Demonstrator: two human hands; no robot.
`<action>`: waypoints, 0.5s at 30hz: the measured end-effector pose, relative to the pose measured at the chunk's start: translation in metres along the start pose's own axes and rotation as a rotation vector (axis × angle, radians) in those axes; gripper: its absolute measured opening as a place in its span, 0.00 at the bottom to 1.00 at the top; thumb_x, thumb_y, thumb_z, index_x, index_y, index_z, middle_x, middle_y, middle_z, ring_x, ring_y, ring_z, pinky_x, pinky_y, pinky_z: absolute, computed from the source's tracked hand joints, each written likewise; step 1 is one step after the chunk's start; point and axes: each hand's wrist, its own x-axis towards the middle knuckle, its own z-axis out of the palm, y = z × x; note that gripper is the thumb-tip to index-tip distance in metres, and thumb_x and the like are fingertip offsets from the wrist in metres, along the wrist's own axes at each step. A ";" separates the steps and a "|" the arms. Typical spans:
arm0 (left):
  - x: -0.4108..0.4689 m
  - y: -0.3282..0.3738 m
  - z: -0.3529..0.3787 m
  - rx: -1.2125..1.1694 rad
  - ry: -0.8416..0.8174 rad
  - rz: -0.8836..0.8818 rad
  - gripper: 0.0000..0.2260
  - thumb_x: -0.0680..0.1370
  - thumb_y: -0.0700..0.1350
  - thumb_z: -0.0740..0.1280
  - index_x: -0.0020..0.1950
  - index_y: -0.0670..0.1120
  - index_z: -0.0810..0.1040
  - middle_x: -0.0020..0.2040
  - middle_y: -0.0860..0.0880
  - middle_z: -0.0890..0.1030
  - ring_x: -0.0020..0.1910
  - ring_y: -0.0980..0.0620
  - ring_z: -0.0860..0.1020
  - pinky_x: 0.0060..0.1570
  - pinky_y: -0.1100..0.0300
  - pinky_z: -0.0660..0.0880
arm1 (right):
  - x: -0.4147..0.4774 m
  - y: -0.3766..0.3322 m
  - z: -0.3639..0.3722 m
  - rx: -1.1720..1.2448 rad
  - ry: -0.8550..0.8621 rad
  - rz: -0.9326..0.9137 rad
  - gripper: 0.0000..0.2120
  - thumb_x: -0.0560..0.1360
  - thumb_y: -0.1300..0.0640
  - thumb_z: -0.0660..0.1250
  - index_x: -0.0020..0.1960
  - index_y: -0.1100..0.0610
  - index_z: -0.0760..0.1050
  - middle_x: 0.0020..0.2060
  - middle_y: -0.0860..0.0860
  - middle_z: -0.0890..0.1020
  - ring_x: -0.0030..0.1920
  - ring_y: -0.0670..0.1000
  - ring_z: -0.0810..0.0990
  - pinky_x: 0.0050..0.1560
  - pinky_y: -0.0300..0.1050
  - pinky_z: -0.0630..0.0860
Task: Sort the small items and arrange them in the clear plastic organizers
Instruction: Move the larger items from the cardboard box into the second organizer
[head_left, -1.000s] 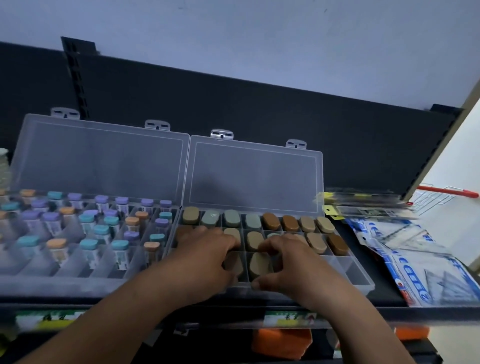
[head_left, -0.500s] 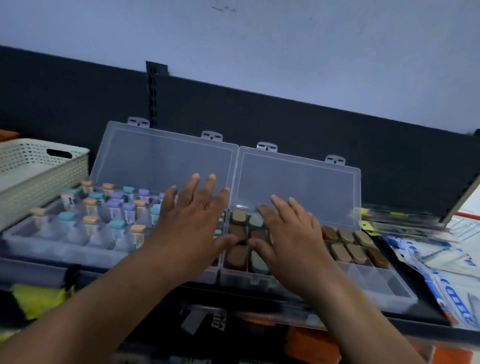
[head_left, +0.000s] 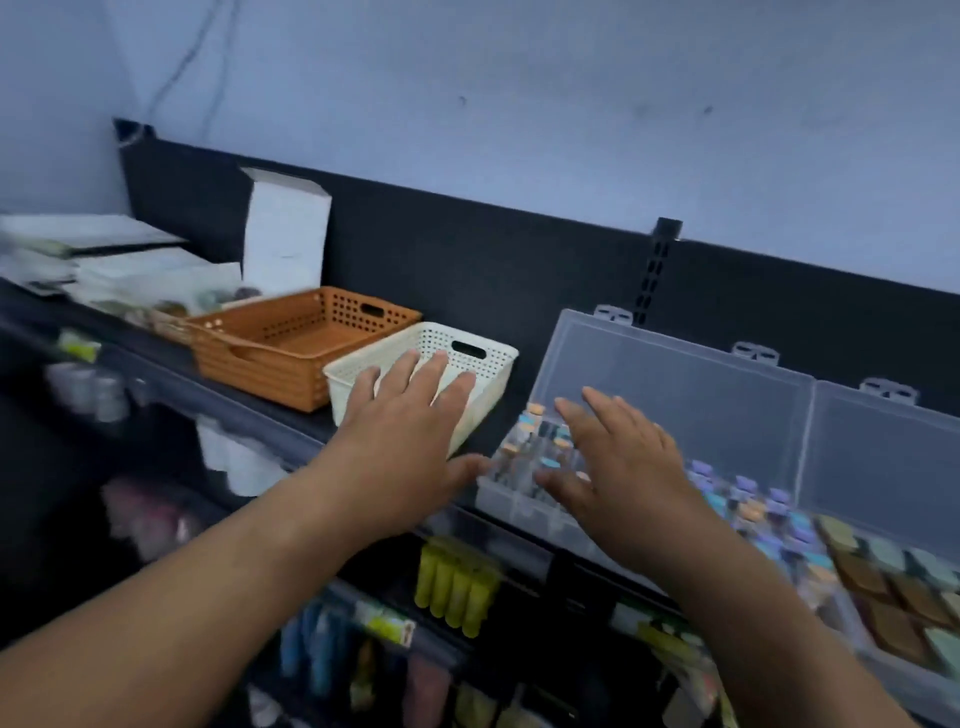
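Note:
Two clear plastic organizers stand side by side on a dark shelf with their lids up. The left organizer (head_left: 675, 384) holds several small vials with pastel caps (head_left: 748, 499). The right organizer (head_left: 883, 447) holds brown and green oval blocks (head_left: 883, 577). My left hand (head_left: 405, 441) hovers flat, fingers spread, over the near edge of a white perforated basket (head_left: 488, 358). My right hand (head_left: 618, 467) hovers flat with spread fingers above the left end of the vial organizer. Neither hand holds anything.
An orange perforated basket (head_left: 291, 332) sits left of the white one. A white box (head_left: 285, 228) stands against the dark back panel, with blurred packets (head_left: 104, 265) further left. Yellow tubes (head_left: 457, 587) and other goods hang below the shelf edge.
The view has swung left, bringing the baskets into sight. Both hands have lifted off the block organizer and travelled left, the left one to the white basket, the right over the vials.

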 end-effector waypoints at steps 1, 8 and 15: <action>-0.003 -0.017 -0.002 0.006 -0.007 -0.018 0.36 0.76 0.68 0.53 0.78 0.53 0.44 0.79 0.48 0.44 0.77 0.46 0.42 0.74 0.45 0.44 | 0.007 -0.016 0.002 0.009 0.000 -0.016 0.33 0.78 0.37 0.57 0.78 0.44 0.48 0.79 0.46 0.48 0.78 0.50 0.45 0.76 0.54 0.46; -0.028 -0.135 -0.017 -0.004 -0.069 -0.168 0.36 0.76 0.67 0.54 0.78 0.54 0.43 0.79 0.49 0.43 0.77 0.48 0.40 0.75 0.45 0.42 | 0.065 -0.128 0.018 0.008 -0.034 -0.191 0.34 0.77 0.36 0.57 0.78 0.45 0.49 0.78 0.48 0.51 0.78 0.51 0.48 0.76 0.54 0.50; -0.023 -0.218 -0.012 0.006 -0.080 -0.294 0.37 0.75 0.68 0.51 0.78 0.53 0.43 0.79 0.49 0.44 0.77 0.49 0.40 0.75 0.45 0.43 | 0.132 -0.194 0.026 0.039 -0.107 -0.328 0.34 0.77 0.37 0.58 0.78 0.45 0.49 0.78 0.47 0.50 0.78 0.50 0.48 0.77 0.52 0.49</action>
